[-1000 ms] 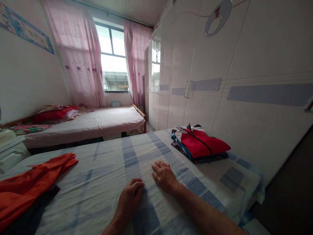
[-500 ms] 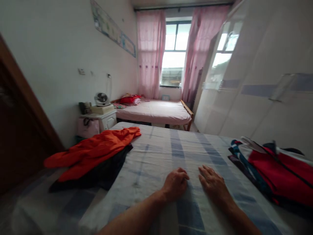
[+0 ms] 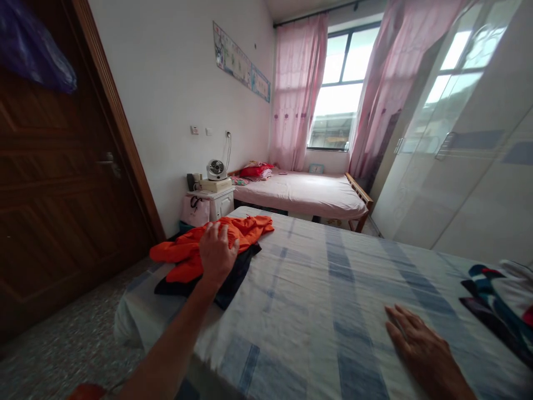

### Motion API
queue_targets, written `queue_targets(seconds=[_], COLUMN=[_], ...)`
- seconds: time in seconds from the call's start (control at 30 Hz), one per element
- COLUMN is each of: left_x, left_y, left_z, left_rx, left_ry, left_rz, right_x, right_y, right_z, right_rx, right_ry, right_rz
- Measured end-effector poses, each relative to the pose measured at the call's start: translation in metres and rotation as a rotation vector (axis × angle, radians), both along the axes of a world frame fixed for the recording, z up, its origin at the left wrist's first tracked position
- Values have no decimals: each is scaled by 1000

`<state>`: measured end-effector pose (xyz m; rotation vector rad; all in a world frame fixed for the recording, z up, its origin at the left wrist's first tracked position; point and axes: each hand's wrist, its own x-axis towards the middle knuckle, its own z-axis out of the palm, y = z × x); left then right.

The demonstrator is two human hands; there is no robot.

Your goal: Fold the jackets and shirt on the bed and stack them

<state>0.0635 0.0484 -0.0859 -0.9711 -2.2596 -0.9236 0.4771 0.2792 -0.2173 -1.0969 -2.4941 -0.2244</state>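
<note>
My left hand [image 3: 216, 253] reaches out over the bed and rests on an orange garment [image 3: 245, 230] that lies crumpled on a dark garment [image 3: 227, 283] at the bed's left side. Its fingers curl down onto the cloth. My right hand [image 3: 416, 344] lies flat with fingers spread on the blue and white checked sheet [image 3: 333, 294], holding nothing. A folded stack of red, white and blue clothes [image 3: 497, 303] sits at the right edge, just beyond my right hand.
A dark wooden door [image 3: 54, 183] stands at the left. A white nightstand [image 3: 212, 203] with a small fan [image 3: 216, 169] is behind the bed. A second bed [image 3: 303, 194] lies under the pink-curtained window. White wardrobes [image 3: 470, 166] line the right wall.
The view has swung left. My left hand left the sheet beside my right hand and reached out to the orange garment. My right hand stayed flat on the sheet.
</note>
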Motion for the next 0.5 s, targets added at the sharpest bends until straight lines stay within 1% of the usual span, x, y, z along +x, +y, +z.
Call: queue_targets(seconds=[0.03,0.07,0.13,0.2,0.27,0.33,0.4,0.47,0.5], left_x=[-12,-22,-35,-41,-45,-46,-43,-30,-18], left_y=[-7,-13,-17,-13,-4,10,26,43,51], left_z=[-2,-4,-9,-10,-3,12,35,62,75], left_rx=[-43,-77,-106,-89,-26,77,199,319,370], left_ry=[-1,-23,-81,-136,-186,-210,-203,-174,-155], left_rz=[44,50,19,3,9,8,-21,-79,-120], right_x=[0,0,1,1,1,1,1,0,0], right_y=[0,1,2,2,3,2,2,1,1], right_z=[0,-1,-2,-3,-3,-4,-3,-3,-2], right_rx=[8,15,22,20,14,9,8,9,9], right_ry=[-6,-15,-31,-33,-32,-27,-17,-2,5], right_rz=[6,13,18,4,-2,-2,4,7,9])
